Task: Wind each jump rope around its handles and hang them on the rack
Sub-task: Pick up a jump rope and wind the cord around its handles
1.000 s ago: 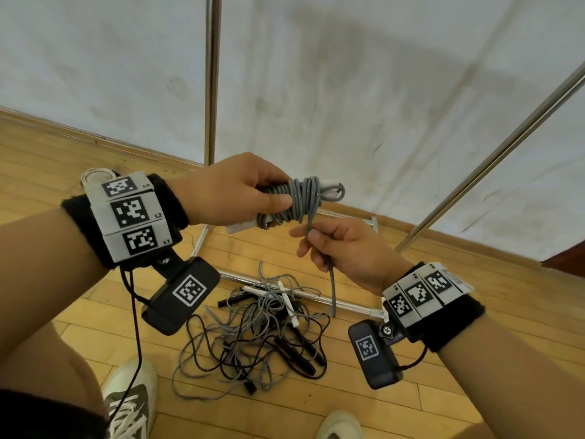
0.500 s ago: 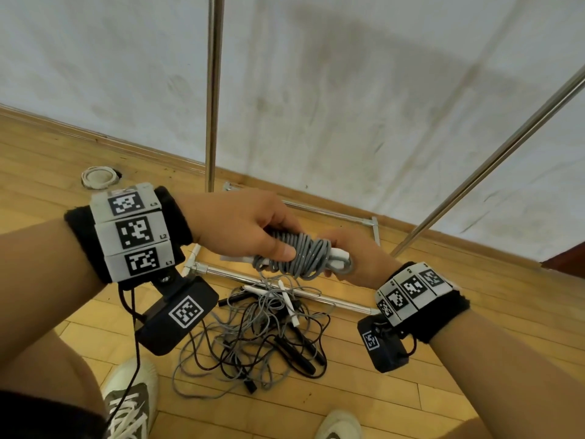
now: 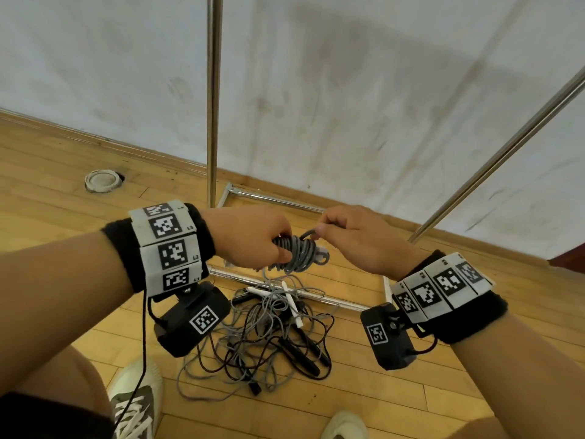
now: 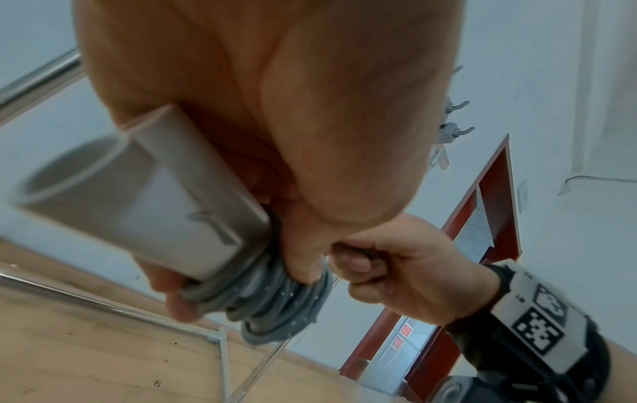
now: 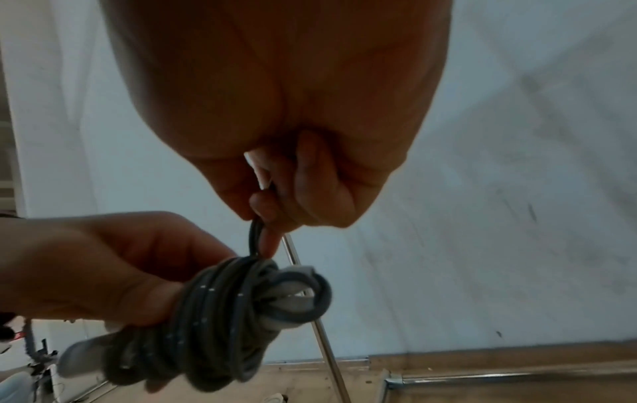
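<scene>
My left hand (image 3: 253,239) grips a grey jump rope (image 3: 296,253) wound in a thick coil round its two pale handles (image 4: 148,196). The coil (image 5: 220,313) sticks out to the right of my fist, with the handle tips (image 3: 321,252) showing past it. My right hand (image 3: 351,236) pinches the loose end of the grey cord (image 5: 255,234) just above the coil (image 4: 275,305). On the floor below lies a tangle of grey and black ropes (image 3: 269,334) with white and black handles. The metal rack's upright pole (image 3: 213,99) stands just behind my hands.
The rack's base bars (image 3: 285,288) lie on the wooden floor under my hands, and a slanted steel pole (image 3: 493,160) rises at right. A round white floor fitting (image 3: 103,181) sits at left. My shoes (image 3: 136,403) are near the pile. The white wall is close behind.
My right hand came up from under the coil's right end to above it, now pinching the cord end. Both hands stay low in front of the rack base.
</scene>
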The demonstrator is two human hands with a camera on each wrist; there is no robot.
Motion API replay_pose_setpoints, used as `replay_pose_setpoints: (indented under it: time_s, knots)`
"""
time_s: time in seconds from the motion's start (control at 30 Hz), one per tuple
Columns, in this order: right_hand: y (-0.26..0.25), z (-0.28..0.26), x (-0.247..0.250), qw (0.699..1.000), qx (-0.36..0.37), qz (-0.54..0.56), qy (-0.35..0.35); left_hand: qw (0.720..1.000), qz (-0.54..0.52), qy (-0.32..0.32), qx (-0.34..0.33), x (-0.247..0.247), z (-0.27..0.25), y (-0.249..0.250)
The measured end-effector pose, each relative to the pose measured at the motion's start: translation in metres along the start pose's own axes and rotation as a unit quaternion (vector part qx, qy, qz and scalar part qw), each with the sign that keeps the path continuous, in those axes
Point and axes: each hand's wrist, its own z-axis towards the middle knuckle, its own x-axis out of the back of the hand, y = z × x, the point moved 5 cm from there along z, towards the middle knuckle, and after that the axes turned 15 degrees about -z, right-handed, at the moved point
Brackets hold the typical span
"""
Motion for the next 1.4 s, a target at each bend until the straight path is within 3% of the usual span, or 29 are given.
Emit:
replay_pose_setpoints:
  time_s: [0.2, 0.43, 0.6, 0.87, 1.13, 1.27, 1.4]
  knots:
    - [-0.007, -0.007, 0.007, 0.995, -0.010, 0.086, 0.043, 0.992, -0.094, 0.082, -0.010, 0.006, 0.004, -0.002]
    - [-0.008, -0.015, 0.017, 0.959, -0.032, 0.222, 0.176, 0.958, -0.226, 0.172, -0.043, 0.022, -0.001, 0.002]
    - [-0.006, -0.013, 0.019, 0.936, -0.061, 0.310, 0.157, 0.940, -0.259, 0.215, -0.048, 0.026, -0.004, 0.002]
    - [0.009, -0.017, 0.024, 0.912, -0.110, 0.384, 0.092, 0.924, -0.305, 0.214, -0.083, 0.023, -0.010, 0.008]
    - [0.015, -0.013, 0.018, 0.900, -0.080, 0.425, 0.054, 0.914, -0.370, 0.128, -0.110, 0.019, -0.014, 0.014]
    - [0.013, -0.012, 0.013, 0.909, -0.047, 0.409, 0.062, 0.873, -0.472, 0.070, -0.100, 0.015, -0.017, 0.021]
    - [0.007, -0.012, 0.010, 0.920, -0.011, 0.383, 0.082, 0.918, -0.375, 0.117, -0.059, 0.009, -0.014, 0.024]
